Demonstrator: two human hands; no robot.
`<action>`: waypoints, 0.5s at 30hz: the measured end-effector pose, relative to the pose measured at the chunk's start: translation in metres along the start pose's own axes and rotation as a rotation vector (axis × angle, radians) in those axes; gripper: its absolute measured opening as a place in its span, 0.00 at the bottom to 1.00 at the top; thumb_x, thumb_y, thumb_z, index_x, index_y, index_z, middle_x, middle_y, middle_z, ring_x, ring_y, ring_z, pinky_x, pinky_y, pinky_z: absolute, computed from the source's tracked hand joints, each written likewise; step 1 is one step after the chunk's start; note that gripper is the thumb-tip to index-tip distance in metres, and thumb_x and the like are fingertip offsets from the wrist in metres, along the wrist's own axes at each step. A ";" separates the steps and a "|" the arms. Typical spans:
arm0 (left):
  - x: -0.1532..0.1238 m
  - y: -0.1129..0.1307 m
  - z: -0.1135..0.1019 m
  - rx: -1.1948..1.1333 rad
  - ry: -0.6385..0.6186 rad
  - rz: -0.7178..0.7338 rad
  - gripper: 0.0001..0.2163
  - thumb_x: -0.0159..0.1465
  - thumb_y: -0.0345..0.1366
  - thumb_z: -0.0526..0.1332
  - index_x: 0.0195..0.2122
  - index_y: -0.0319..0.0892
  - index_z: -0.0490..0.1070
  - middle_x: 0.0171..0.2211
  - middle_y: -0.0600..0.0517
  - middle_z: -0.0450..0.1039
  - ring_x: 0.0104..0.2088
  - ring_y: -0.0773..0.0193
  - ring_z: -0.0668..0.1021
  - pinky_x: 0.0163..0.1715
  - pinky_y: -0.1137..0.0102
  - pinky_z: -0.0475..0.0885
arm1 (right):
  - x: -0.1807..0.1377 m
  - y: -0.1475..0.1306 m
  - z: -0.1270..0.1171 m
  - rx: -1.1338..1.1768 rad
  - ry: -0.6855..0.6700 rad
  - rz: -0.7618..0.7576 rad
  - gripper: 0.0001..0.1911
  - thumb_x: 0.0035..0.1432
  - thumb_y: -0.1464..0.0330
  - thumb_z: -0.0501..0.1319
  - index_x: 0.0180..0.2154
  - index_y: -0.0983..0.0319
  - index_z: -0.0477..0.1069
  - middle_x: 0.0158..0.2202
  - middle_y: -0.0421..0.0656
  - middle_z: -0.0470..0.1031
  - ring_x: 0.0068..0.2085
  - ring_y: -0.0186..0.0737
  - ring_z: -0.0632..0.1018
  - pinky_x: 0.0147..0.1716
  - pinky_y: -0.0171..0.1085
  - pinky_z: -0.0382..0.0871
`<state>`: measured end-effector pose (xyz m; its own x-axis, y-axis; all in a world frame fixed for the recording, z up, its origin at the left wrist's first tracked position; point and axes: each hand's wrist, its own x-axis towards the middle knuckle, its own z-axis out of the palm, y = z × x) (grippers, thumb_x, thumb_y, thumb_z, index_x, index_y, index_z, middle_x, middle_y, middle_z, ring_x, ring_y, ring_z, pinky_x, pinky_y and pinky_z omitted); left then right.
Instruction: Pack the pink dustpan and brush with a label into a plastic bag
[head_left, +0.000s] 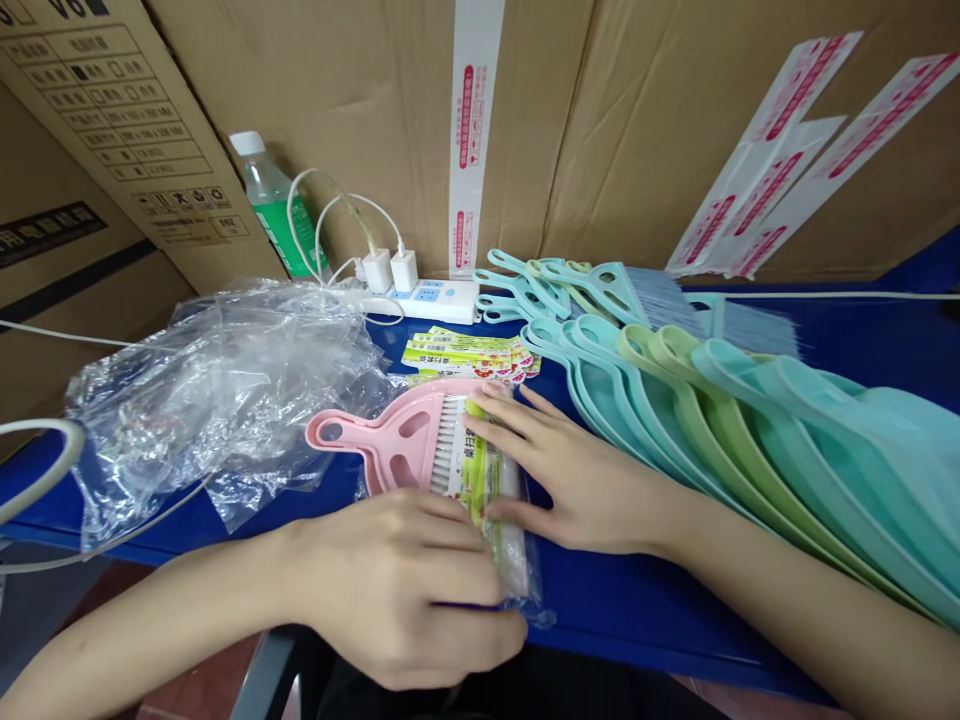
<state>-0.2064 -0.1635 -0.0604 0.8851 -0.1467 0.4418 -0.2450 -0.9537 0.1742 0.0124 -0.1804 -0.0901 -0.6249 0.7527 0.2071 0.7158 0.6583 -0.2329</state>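
A pink dustpan (pixel 382 440) with a small brush in it lies on the blue table (pixel 622 600), partly inside a clear plastic bag with a green label card (pixel 477 478). My left hand (pixel 405 585) grips the near end of the bagged set at the table's front edge. My right hand (pixel 577 470) lies flat with fingers spread, pressing on the label and bag from the right.
A row of overlapping teal and green dustpans (pixel 750 440) fills the right side, with brushes (pixel 637 290) behind. Label cards (pixel 465 355) lie mid-table. Crumpled clear bags (pixel 217 390) sit left. A power strip (pixel 435 298), a bottle (pixel 274 205) and cardboard boxes (pixel 637 120) stand behind.
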 end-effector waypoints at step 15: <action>0.002 0.004 0.021 0.220 0.022 0.042 0.08 0.64 0.24 0.58 0.31 0.33 0.77 0.25 0.50 0.76 0.25 0.66 0.75 0.26 0.70 0.72 | 0.000 -0.008 -0.002 0.067 -0.107 0.073 0.48 0.59 0.49 0.60 0.67 0.76 0.52 0.70 0.66 0.46 0.70 0.61 0.46 0.64 0.65 0.41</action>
<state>-0.1973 -0.1726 -0.0772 0.8666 -0.1845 0.4637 -0.1875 -0.9815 -0.0401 0.0075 -0.1853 -0.0864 -0.6041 0.7923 0.0858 0.7402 0.5978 -0.3077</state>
